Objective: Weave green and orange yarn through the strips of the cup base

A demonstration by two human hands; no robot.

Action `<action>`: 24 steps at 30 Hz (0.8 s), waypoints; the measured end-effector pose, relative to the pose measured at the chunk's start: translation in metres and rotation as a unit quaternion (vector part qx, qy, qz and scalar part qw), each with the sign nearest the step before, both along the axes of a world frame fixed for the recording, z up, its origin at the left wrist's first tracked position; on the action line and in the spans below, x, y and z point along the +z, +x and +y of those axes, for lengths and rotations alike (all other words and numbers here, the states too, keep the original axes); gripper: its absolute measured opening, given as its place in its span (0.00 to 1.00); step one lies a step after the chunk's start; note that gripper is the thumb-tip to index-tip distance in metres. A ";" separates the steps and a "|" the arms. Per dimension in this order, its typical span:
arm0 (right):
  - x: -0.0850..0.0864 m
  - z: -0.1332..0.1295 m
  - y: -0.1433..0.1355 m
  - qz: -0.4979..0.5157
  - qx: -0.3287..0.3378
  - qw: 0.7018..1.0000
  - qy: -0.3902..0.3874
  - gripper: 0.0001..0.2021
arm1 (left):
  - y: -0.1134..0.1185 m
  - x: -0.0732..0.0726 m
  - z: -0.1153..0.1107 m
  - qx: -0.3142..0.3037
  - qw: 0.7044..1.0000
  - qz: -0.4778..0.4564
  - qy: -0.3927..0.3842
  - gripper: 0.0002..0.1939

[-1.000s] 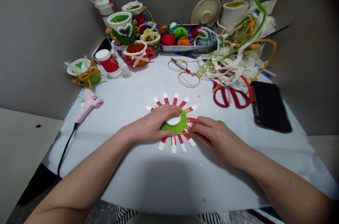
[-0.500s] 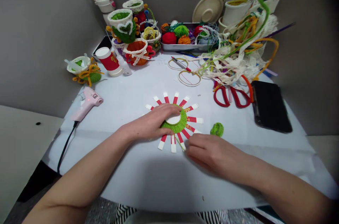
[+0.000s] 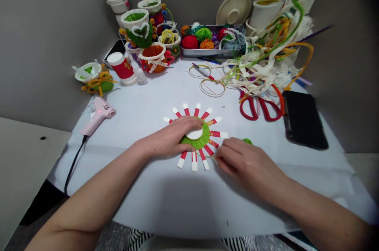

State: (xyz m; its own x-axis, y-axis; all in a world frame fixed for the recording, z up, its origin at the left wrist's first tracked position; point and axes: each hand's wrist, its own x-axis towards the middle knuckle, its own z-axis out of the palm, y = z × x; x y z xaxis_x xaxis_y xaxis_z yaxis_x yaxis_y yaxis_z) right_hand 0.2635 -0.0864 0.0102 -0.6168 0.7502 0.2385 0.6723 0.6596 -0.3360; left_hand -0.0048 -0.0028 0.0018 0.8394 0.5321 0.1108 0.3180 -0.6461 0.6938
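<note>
Table [image 3: 154,195]: broad, covered in smooth pale sheeting with soft creases. Far right, a loose heap of lace [image 3: 266,71], openwork white ribbon tangled with fuzzy orange and green stems. Back centre, shallow metal tray [image 3: 204,53], rectangular, filled with wound yarn in red, green, orange and grey-blue.

Paper piece [image 3: 194,134]: near the middle of the table, below the tray; round white centre, flat strips radiating outward, red inboard and white at the tips. Band of green yarn [image 3: 203,140] encircles the centre, surface ridged.

Left hand [image 3: 171,134]: lies over the left part of the paper piece, fingers curved across the centre, thumb at the lower edge of the band; steadying grasp. Right hand [image 3: 241,160]: just right of the strips, fingers curled, fingertips pinching a green strand [image 3: 209,157]. Strand is thin and nearly straight, running from the band's lower edge across the lower-right strips. Small yarn ball [image 3: 247,140], green, lies just beyond the right hand, mostly hidden.
</note>
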 end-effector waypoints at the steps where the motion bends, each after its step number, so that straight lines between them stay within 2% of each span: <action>1: 0.000 0.002 0.001 0.006 -0.009 1.000 -0.007 0.13 | 0.000 0.000 0.000 0.002 1.000 -0.001 0.000 0.29; 6: -0.008 0.014 0.004 0.038 -0.035 0.997 -0.054 0.12 | 0.001 0.000 0.001 0.002 1.000 0.003 -0.004 0.29; 11: -0.021 0.023 0.003 0.062 -0.128 0.987 -0.079 0.11 | 0.000 -0.001 0.001 0.006 1.000 -0.003 -0.003 0.28; 17: -0.022 0.026 0.000 0.058 -0.130 0.984 -0.110 0.10 | 0.001 -0.002 0.000 0.011 1.000 -0.011 -0.001 0.23; 22: -0.022 0.027 0.001 0.054 -0.127 0.983 -0.119 0.10 | 0.005 -0.002 -0.003 0.096 0.995 -0.001 0.024 0.28; 24: -0.021 0.027 0.002 0.058 -0.121 0.984 -0.118 0.10 | 0.005 0.001 -0.003 0.106 0.994 0.006 0.029 0.28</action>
